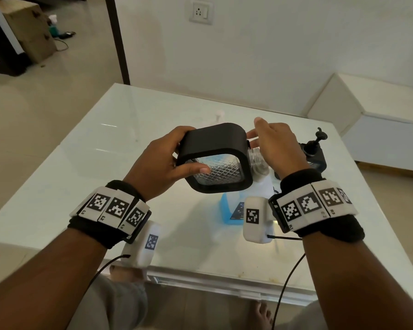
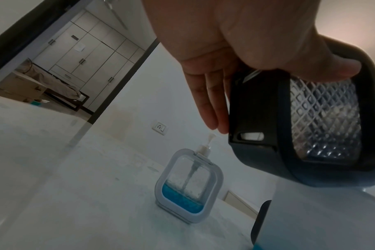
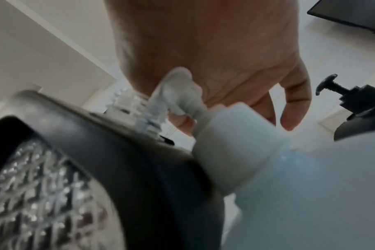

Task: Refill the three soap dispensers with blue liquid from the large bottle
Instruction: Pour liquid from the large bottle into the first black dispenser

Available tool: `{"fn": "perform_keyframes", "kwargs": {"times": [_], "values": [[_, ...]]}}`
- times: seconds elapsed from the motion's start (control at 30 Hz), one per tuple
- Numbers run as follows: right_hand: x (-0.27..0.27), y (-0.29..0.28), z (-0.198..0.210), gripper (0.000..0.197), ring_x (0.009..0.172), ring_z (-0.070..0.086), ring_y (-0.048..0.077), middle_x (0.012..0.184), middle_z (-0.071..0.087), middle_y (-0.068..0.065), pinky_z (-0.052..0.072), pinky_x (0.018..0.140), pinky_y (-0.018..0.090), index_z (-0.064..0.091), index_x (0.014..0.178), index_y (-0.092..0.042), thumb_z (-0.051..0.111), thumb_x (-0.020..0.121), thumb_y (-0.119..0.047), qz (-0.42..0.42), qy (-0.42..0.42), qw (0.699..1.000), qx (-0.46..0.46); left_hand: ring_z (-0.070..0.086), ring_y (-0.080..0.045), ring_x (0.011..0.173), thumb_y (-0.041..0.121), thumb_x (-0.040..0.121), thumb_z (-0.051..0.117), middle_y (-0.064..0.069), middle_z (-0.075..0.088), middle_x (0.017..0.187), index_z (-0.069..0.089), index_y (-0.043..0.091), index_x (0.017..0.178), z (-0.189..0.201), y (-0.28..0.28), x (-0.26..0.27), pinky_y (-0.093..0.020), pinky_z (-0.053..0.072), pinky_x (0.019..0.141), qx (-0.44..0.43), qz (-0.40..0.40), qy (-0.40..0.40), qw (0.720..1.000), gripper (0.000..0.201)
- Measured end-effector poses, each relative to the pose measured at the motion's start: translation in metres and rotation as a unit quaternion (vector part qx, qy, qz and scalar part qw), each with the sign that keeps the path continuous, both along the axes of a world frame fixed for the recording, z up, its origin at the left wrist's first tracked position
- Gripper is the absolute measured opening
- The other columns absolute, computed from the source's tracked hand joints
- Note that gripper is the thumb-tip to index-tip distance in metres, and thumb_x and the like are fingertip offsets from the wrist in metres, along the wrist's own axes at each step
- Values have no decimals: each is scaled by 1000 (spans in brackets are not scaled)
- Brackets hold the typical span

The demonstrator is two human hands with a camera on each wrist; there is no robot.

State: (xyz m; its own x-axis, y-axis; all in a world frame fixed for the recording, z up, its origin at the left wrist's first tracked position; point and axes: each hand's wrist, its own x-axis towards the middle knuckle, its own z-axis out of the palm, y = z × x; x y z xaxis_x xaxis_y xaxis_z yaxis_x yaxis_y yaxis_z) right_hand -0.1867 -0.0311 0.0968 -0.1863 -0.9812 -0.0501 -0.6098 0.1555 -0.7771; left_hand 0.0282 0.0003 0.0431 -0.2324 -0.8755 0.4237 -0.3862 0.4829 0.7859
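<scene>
Wall socket [image 1: 200, 12], cardboard boxes [image 1: 31, 29].

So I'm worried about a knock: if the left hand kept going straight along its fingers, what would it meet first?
Probably the white-framed dispenser standing on the table: in the left wrist view the left hand, gripping the black-framed dispenser, has its fingers aimed toward that pump. Depth is unclear.

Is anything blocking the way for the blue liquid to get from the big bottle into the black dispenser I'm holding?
Yes. The pump, pinched by the right hand, sits in the black dispenser neck, and the large bottle below has its white cap on.
</scene>
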Motion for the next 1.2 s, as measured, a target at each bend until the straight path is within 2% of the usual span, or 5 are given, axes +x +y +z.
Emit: {"fn": "perform_keyframes", "kwargs": {"times": [0.2, 0.37, 0.73, 1.07, 1.2], "values": [[0, 0, -1, 41, 93, 64, 23, 85, 70, -5, 46, 97, 49, 67, 76, -26, 33, 93, -40, -7, 4, 1000, -2, 60, -3, 93, 58, 70, 66, 22, 59, 102, 46, 29, 118, -1, 1, -1, -15, 51, 72, -1, 5, -2, 1000, 60], [2, 1, -5, 43, 91, 67, 28, 90, 71, 2, 50, 94, 51, 68, 70, -27, 29, 77, -45, -11, -10, 1000, 15, 61, -10, 92, 58, 69, 66, 19, 61, 103, 47, 29, 118, -2, 0, -2, -20, 53, 73, -3, 16, 3, 1000, 60], [0, -3, -1, 38, 86, 65, 16, 75, 70, -8, 48, 94, 46, 67, 75, -24, 39, 94, -40, 2, -33, 999, 2, 61, -9, 93, 56, 70, 68, 19, 60, 103, 47, 27, 118, -1, -1, 0, -25, 55, 73, 1, 8, -3, 1000, 60], [0, -3, -9, 41, 92, 66, 26, 92, 70, -1, 50, 94, 50, 66, 70, -30, 32, 92, -36, 5, -12, 1000, 0, 60, -10, 91, 57, 69, 67, 18, 61, 101, 47, 31, 116, -2, 1, -2, -23, 54, 71, 0, 17, 7, 1000, 57], [-1, 0, -8, 42, 89, 67, 25, 84, 72, -4, 50, 93, 51, 69, 72, -27, 32, 85, -42, -2, -23, 1000, 3, 61, -8, 92, 56, 69, 68, 17, 62, 103, 48, 31, 116, 0, 1, -1, -22, 54, 72, 8, 11, 10, 1000, 57]]}}
